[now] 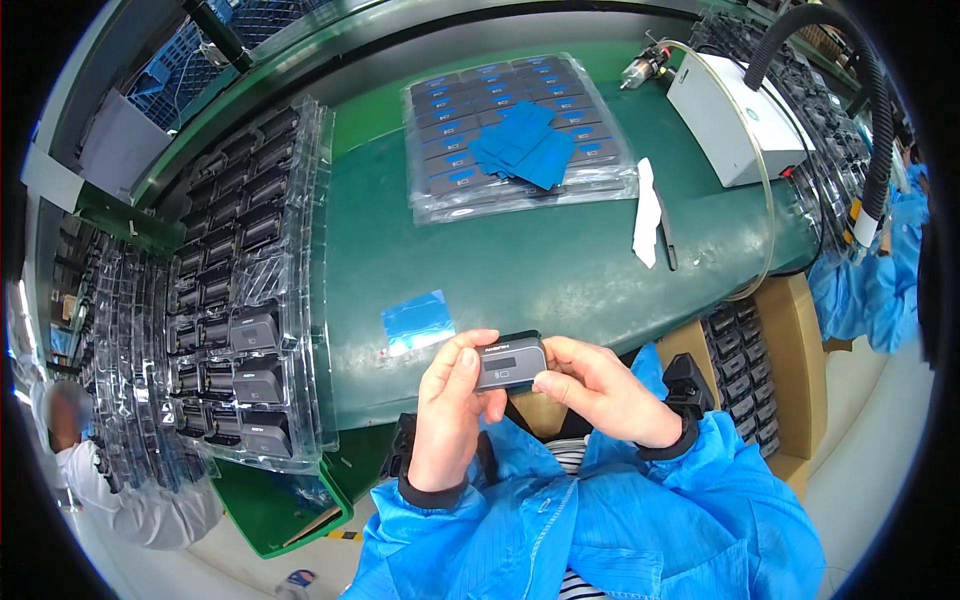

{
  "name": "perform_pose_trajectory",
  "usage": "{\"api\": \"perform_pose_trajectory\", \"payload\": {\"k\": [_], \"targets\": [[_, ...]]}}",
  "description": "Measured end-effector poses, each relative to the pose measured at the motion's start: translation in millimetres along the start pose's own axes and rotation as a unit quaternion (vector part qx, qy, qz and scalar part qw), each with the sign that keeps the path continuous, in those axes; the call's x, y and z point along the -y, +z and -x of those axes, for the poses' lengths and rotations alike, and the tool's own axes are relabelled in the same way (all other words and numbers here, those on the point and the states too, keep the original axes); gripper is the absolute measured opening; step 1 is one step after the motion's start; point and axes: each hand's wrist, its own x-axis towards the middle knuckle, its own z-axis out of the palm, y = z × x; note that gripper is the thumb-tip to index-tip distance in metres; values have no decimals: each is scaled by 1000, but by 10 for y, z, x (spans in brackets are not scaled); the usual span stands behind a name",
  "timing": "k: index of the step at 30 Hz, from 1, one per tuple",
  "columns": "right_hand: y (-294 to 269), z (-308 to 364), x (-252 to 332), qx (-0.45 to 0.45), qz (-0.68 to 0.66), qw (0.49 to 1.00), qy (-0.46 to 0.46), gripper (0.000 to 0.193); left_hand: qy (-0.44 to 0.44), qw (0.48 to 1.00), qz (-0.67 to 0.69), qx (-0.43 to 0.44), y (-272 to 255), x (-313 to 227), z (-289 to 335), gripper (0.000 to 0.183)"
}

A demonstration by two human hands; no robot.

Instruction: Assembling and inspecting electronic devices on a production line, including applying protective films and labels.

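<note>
Between my two hands is a small dark grey handheld device [511, 361] with a little screen on its face. My left hand [450, 400] grips its left end, thumb bent over the front. At its right end my right hand [605, 390] pinches the casing between thumb and fingers. A blue film sheet [418, 322] lies flat on the green table just beyond my left hand. Farther back, a pile of blue film pieces [527, 145] rests on a clear plastic tray [425, 205] filled with rows of similar dark devices.
Tall stacks of clear trays [318, 300] with black parts stand at the left. A grey-white box [720, 120], a black hose [880, 120], a white cloth [647, 215] and a black pen-like tool [668, 235] are at the right. A green bin [270, 545] and cardboard box [800, 370] sit below.
</note>
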Motion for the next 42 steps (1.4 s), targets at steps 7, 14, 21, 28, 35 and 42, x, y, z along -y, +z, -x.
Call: {"api": "perform_pose_trajectory", "payload": {"k": [7,14,21,28,35,42], "targets": [[77,46,1,-93,-54,993,50,25,26,999,-38,14,55,20,78,32],[68,-5,38,-72,-128,988,43,30,28,996,-27,84,-83,-1,168,49],[59,-27,9,16,-135,990,30,27,14,998,14,51,-109,-3,187,47],[86,-31,76,-33,-117,992,31,27,102,992,-75,21,-30,142,262,47],[141,-82,126,-103,-15,994,-13,32,133,980,-148,27,15,153,270,46],[108,-180,-7,2,-207,977,53,38,98,994,-25,-32,0,111,243,46]]}}
